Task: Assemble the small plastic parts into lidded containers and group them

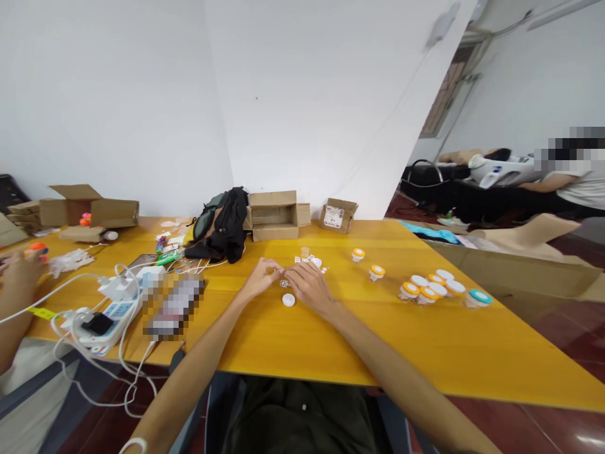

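Note:
My left hand and my right hand meet over the middle of the yellow table, fingers curled together around something small that I cannot make out. Between them lies a small white gear-like piece. A white round cap rests just below my right hand. More small white parts lie scattered just beyond my fingers.
Small jars with orange lids and one teal-lidded jar stand to the right. A black bag, open cardboard boxes, a power strip with white cables and another person's hand sit left. A person reclines at the far right.

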`<state>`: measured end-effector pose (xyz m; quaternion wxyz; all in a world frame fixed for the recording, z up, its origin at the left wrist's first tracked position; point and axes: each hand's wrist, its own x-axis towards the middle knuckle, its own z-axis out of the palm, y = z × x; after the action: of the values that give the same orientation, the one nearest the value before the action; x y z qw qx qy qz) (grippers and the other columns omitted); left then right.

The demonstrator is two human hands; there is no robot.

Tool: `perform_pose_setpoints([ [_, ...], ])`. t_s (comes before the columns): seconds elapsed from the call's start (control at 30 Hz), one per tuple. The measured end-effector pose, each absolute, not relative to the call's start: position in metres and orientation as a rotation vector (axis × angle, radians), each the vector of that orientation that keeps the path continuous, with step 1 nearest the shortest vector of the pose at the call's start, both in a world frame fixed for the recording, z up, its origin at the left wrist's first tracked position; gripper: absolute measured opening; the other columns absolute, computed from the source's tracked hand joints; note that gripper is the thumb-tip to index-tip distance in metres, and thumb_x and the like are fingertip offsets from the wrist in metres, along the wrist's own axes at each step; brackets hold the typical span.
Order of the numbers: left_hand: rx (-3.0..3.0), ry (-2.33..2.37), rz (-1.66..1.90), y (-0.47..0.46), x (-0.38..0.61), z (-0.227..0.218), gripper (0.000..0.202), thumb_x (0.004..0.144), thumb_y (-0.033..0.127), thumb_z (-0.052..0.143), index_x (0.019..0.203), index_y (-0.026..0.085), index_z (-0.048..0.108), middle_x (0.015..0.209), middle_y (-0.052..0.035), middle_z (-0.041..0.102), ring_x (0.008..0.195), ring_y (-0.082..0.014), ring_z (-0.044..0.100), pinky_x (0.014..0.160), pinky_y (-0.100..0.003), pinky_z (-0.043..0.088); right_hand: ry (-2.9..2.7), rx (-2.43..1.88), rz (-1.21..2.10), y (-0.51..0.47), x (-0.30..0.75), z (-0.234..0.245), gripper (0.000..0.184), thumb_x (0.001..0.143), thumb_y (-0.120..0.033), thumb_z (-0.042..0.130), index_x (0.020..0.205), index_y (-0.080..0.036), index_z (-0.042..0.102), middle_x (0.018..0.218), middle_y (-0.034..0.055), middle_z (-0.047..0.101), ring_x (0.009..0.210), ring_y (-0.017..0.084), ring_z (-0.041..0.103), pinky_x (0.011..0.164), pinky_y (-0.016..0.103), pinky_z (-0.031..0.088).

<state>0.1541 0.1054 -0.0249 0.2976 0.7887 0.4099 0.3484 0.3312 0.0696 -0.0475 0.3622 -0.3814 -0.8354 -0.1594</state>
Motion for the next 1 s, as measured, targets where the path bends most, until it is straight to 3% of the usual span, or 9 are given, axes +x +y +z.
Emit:
perform_pose_setpoints([
  [0.17,2.365,0.994,0.692,0.098,0.152,-0.026,0.015,0.083,0.034,0.062,0.085,0.023,0.071,0.089,-0.0035,0.067,0.099,-0.0227,0.052,0.094,-0.039,0.038,-2.158,-0.927,-0.160,0.054,0.353,-0.056,0.021,0.096,-0.019,0.048,0.088,-0.022,0.067,0.088,0.0065,0.071,0.082,0.020,0.061,0.076,0.034,0.046],
  [0.37,2.496,0.937,0.495,0.089,0.155,-0.028,0.015,0.080,0.029,0.067,0.095,0.026,0.066,0.102,-0.0017,0.064,0.102,-0.0228,0.049,0.095,-0.040,0.035,-2.190,-0.875,-0.059,0.045,0.363,-0.061,0.024,0.097,-0.018,0.044,0.088,-0.022,0.066,0.088,0.0067,0.070,0.084,0.020,0.062,0.077,0.034,0.051],
  [0.6,2.513,0.923,0.661,0.082,0.159,-0.019,0.019,0.089,0.034,0.056,0.105,0.025,0.063,0.105,-0.0043,0.062,0.104,-0.0230,0.048,0.095,-0.038,0.037,-2.049,-0.975,0.054,0.015,0.367,-0.048,0.023,0.098,-0.024,0.045,0.096,-0.023,0.067,0.090,0.0063,0.071,0.086,0.020,0.064,0.082,0.037,0.052],
  [0.77,2.479,1.037,0.853,0.083,0.164,-0.020,0.020,0.092,0.029,0.051,0.106,0.024,0.063,0.108,-0.0052,0.060,0.104,-0.0231,0.050,0.096,-0.038,0.036,-2.400,-0.801,0.118,-0.055,0.369,-0.050,0.034,0.095,-0.037,0.054,0.126,-0.027,0.060,0.123,0.0088,0.066,0.114,0.022,0.060,0.098,0.040,0.049],
  [1.0,2.485,1.067,0.891,0.089,0.162,-0.025,0.015,0.090,0.027,0.052,0.100,0.023,0.064,0.107,-0.0050,0.060,0.104,-0.0223,0.050,0.096,-0.037,0.037,-2.384,-0.902,0.130,-0.068,0.375,-0.063,0.026,0.098,-0.029,0.047,0.117,-0.024,0.066,0.118,0.0072,0.068,0.110,0.018,0.063,0.094,0.030,0.052],
])
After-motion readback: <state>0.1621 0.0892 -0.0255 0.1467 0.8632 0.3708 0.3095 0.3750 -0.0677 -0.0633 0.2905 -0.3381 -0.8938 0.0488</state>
